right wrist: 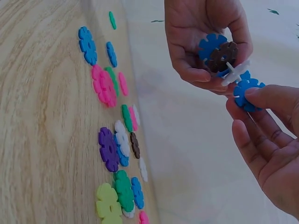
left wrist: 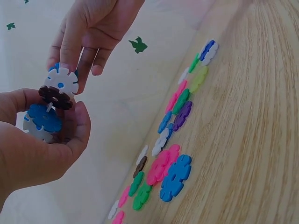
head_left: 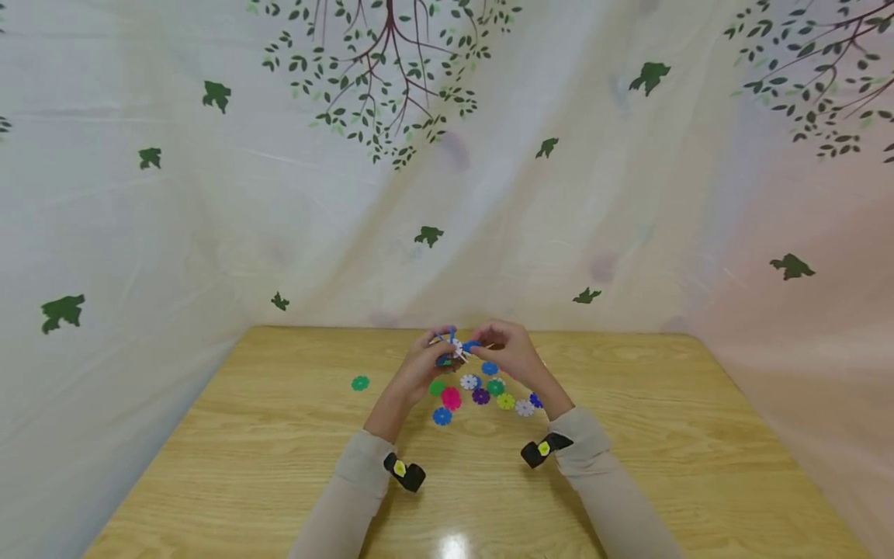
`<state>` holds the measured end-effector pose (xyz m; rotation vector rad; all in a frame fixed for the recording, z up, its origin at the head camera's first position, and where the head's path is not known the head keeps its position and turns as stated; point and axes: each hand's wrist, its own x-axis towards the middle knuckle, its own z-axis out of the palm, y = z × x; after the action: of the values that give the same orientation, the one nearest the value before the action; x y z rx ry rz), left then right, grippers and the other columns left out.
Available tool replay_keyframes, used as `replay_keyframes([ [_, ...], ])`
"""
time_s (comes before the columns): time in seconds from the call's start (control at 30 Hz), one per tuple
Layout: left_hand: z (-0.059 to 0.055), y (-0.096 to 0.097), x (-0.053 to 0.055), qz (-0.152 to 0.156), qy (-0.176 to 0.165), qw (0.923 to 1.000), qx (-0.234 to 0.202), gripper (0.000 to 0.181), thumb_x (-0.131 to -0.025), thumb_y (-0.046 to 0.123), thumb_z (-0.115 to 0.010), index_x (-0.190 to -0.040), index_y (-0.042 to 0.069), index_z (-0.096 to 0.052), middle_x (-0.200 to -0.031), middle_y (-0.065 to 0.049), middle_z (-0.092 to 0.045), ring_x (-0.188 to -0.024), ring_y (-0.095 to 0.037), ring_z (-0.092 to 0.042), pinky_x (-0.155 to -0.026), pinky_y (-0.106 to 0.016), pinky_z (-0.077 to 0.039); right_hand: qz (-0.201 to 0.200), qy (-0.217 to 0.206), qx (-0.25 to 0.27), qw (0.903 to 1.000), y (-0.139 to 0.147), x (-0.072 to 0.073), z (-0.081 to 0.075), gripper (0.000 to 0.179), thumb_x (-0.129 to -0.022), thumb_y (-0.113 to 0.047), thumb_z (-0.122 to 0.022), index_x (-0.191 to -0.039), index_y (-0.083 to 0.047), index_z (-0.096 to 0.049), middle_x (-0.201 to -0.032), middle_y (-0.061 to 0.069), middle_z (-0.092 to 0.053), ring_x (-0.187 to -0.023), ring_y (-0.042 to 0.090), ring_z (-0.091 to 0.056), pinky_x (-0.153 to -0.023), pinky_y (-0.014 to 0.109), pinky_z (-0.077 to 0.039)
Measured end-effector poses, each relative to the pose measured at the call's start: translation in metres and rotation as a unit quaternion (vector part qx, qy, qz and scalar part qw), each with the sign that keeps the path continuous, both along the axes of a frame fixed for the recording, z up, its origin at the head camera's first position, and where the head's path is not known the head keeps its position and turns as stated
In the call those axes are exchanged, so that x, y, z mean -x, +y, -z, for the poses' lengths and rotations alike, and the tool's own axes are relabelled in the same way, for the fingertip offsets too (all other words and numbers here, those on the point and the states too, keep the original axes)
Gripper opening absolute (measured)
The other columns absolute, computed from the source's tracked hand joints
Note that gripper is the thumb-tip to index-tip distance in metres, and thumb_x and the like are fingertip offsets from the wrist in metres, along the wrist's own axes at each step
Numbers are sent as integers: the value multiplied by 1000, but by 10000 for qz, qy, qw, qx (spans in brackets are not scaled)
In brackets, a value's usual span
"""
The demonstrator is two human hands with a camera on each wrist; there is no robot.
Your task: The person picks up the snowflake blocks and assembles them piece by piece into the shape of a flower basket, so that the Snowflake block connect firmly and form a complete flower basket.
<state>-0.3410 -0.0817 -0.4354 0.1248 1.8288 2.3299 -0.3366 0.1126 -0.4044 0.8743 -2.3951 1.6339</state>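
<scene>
Above the far part of the table, my left hand (head_left: 417, 365) holds a cluster of interlocking flower-shaped plastic discs. Blue, brown and white discs show in it, such as a brown disc (right wrist: 223, 57) and a white disc (right wrist: 236, 72) set edge-on. My right hand (head_left: 513, 349) pinches a blue disc (right wrist: 247, 92) between thumb and fingers, right at the edge of that white disc. In the left wrist view, the left fingers curl round the lower blue disc (left wrist: 45, 117) while the right fingers reach down from above. The left palm hides part of the cluster.
Loose flower discs lie in a spread below the hands, among them a pink disc (head_left: 451, 398), a purple disc (head_left: 480, 396) and a yellow disc (head_left: 506, 401). A green disc (head_left: 359, 383) sits apart at the left. Behind the wooden table (head_left: 265, 466) hangs a leaf-printed curtain (head_left: 503, 233).
</scene>
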Motion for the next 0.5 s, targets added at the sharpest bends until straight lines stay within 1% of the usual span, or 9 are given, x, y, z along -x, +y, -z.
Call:
replay_keyframes([
  [0.1, 0, 1, 0, -30, -31, 10000, -28, 39, -98, 6, -57, -136, 4, -52, -85, -1, -67, -73, -13, -65, -72, -28, -54, 56, 55, 76, 9999, -1, -9, -8, 10, -92, 4, -70, -101, 9, -69, -101, 27, -71, -93, 38, -70, -76, 21, -57],
  [0.17, 0, 1, -1, -49, -42, 10000, -20, 40, -98, 6, -57, -138, 5, -52, -85, -1, -67, -75, -13, -66, -73, -28, -55, 91, -18, 148, 9998, -1, -9, -7, 11, -92, 4, -70, -101, 9, -69, -102, 27, -72, -96, 40, -70, -77, 21, -57],
  [0.2, 0, 1, -1, -33, -34, 10000, -14, 41, -99, 7, -57, -139, 5, -51, -86, -1, -67, -75, -13, -66, -73, -28, -55, 97, -12, 172, 9998, -1, -8, -7, 10, -92, 4, -70, -101, 9, -69, -102, 27, -72, -96, 39, -71, -76, 22, -58],
  [0.33, -2, 1, -2, 93, -15, 10000, 10, 43, -100, 7, -56, -142, 4, -48, -86, 0, -65, -76, -13, -67, -75, -28, -56, 167, -111, 243, 9995, -1, 3, 6, 10, -92, 4, -71, -100, 10, -70, -102, 28, -72, -97, 38, -71, -75, 22, -58],
  [0.43, -2, 1, -2, 182, 16, 9998, 17, 41, -101, 7, -55, -141, 5, -48, -86, 0, -64, -77, -13, -66, -77, -28, -57, 223, -104, 232, 9994, -1, 11, 15, 10, -92, 3, -71, -100, 9, -71, -102, 27, -72, -97, 36, -70, -75, 22, -58],
  [0.5, -1, 0, -2, 208, 12, 9998, 4, 38, -101, 7, -54, -139, 6, -49, -86, 0, -64, -78, -13, -66, -77, -28, -57, 211, -83, 249, 9994, 0, 12, 17, 11, -92, 0, -72, -100, 7, -71, -102, 26, -73, -97, 36, -71, -76, 22, -58],
])
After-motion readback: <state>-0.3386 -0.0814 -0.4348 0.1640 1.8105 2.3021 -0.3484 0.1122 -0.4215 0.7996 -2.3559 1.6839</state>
